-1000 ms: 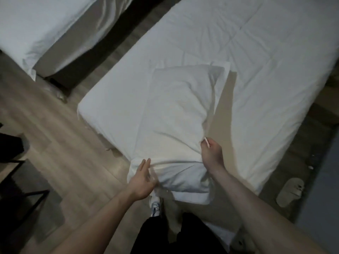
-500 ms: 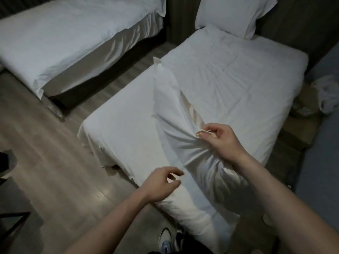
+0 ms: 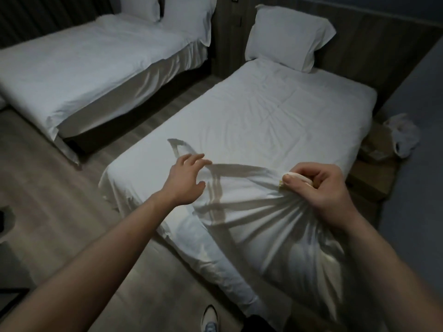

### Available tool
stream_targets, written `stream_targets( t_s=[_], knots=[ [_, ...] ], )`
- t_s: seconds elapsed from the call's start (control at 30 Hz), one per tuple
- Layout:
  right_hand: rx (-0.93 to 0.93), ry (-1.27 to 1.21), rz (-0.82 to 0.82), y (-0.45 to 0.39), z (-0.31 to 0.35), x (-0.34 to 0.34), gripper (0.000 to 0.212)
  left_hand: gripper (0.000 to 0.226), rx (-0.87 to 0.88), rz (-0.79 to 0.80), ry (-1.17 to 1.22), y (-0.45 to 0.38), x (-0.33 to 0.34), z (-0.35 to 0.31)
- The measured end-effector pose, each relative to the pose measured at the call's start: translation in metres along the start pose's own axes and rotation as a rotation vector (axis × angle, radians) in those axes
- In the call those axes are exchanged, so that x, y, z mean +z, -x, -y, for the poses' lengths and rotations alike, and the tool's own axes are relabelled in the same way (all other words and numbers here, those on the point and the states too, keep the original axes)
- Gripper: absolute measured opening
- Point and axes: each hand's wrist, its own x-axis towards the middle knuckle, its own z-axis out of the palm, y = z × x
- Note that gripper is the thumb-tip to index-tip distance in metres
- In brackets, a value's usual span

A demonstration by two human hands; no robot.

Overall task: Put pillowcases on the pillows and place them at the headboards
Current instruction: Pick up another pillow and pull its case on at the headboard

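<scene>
R hand [image 3: 321, 188] fist clamped on bunched pillowcase [image 3: 259, 212] over near bed [image 3: 275, 116]. L hand [image 3: 185, 179] open, fingers spread, holding nothing, just beside the cloth

You are looking at a dim room with a cool bluish-grey cast and no lamp in view. The white sheet of the near bed [image 3: 275, 116] is the brightest surface, without glare. Your left hand [image 3: 184, 180] throws a soft finger shadow onto the cloth just beside it. The gap under the far bed [image 3: 84, 63] sinks to black. Wide-angle distortion bows the wall panels at the top corners, and detail is soft and grainy throughout.
</scene>
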Motion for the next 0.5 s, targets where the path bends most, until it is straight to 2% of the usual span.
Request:
stream_targets(
  t_s=[0.1, 0.23, 0.3, 0.37, 0.43, 0.5],
  knots=[
    [0.017, -0.054, -0.010, 0.014, -0.004, -0.019, 0.018, 0.049, -0.004, 0.052, 0.033, 0.013, 0.017, -0.004],
    [0.060, -0.131, 0.031, 0.042, -0.019, -0.046, 0.020, 0.066, -0.034, 0.012, 0.254, 0.016, 0.030, -0.056],
    [0.075, -0.170, 0.068, 0.056, -0.026, -0.065, 0.022, 0.056, -0.038, 0.047, 0.224, 0.008, 0.040, -0.087],
    [0.105, -0.199, 0.087, 0.069, -0.035, -0.090, 0.020, 0.033, -0.037, 0.090, 0.166, 0.004, 0.055, -0.115],
    [0.128, -0.205, 0.096, 0.079, -0.044, -0.115, 0.018, 0.018, -0.073, 0.063, 0.135, 0.007, 0.072, -0.140],
    [0.142, -0.197, 0.088, 0.085, -0.056, -0.138, 0.019, 0.025, -0.163, 0.007, 0.157, 0.016, 0.082, -0.154]
  ],
)
